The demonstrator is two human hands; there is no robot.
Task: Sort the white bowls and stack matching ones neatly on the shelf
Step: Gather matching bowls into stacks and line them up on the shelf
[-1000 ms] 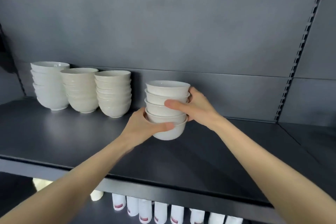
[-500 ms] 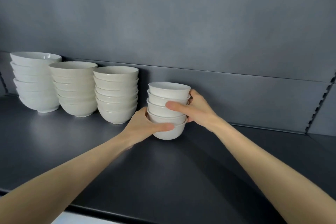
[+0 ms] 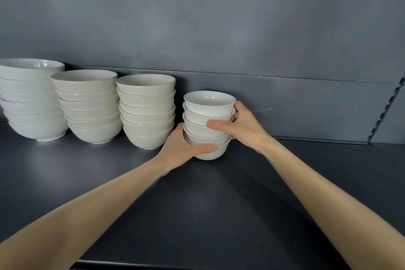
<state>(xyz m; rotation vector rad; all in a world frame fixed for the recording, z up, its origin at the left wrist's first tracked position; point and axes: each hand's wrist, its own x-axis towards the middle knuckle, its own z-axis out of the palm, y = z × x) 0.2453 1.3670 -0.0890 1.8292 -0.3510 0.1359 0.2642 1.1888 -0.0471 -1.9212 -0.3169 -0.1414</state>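
Note:
A stack of several small white bowls [image 3: 209,105] stands on the dark shelf [image 3: 197,215], near the back panel. My left hand [image 3: 182,149] wraps the lowest bowl from the left, thumb across its front. My right hand [image 3: 243,127] holds the middle of the stack from the right, thumb lying over the front. Left of it stand three taller stacks: a cream stack [image 3: 146,112] closest, another cream stack [image 3: 87,105], and a wider white stack [image 3: 30,98] at the far left edge.
The grey back panel [image 3: 285,105] rises just behind the stacks. A slotted upright [image 3: 385,107] marks the shelf's right end. The shelf's front edge [image 3: 197,264] runs along the bottom of the view.
The view has moved closer and lower, so the lower shelf's items are out of sight. Both hands keep the same grip, and the small stack now seems to rest on the shelf.

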